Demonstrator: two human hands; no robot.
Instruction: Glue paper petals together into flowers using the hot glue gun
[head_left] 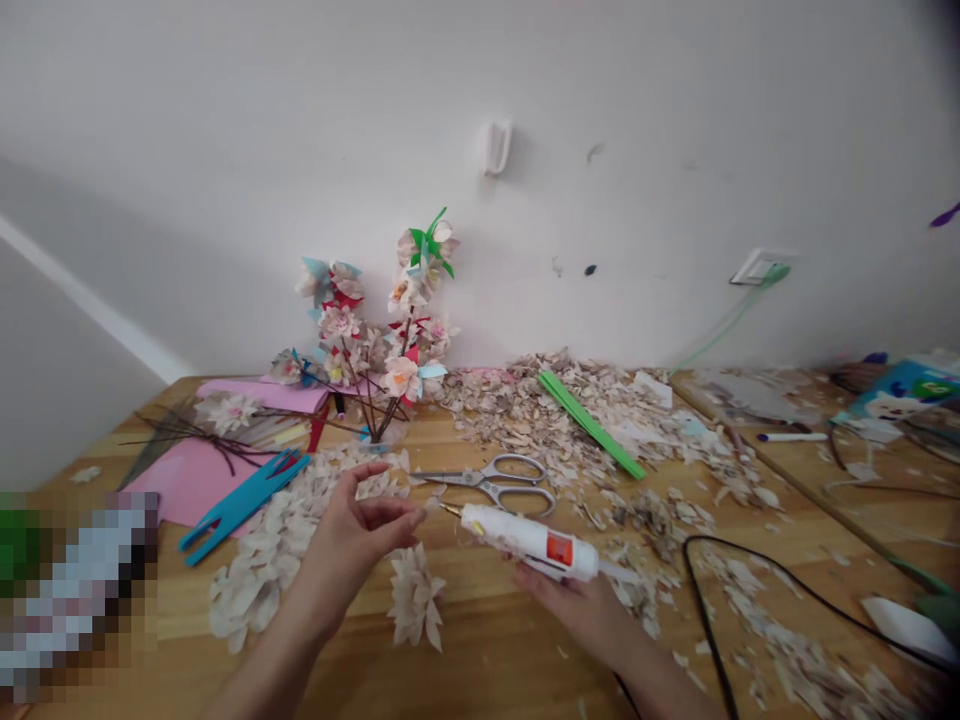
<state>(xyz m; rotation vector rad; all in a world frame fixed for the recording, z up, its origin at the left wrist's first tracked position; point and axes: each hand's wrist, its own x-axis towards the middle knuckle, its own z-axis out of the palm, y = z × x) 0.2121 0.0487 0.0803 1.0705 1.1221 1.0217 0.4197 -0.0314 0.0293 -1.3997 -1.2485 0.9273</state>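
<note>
**A:** Right hand [583, 602], fingers clamped round the white plastic glue gun [529, 540]. Left hand [360, 525]?

**B:** Fingers pinched on a small pale paper petal [428, 507] at the gun's nozzle.

**A:** Progress?

**B:** A multicoloured paper-flower bouquet [375, 330] stands assembled behind the gun. A heap of loose cream petals [262, 560] lies unused to its left, and one cream paper flower [415, 597] lies beneath it.

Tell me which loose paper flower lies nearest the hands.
The pale flower flat on the table, below the left hand and the glue gun in the right hand; the other loose flower lies far back beside pink paper.
</note>
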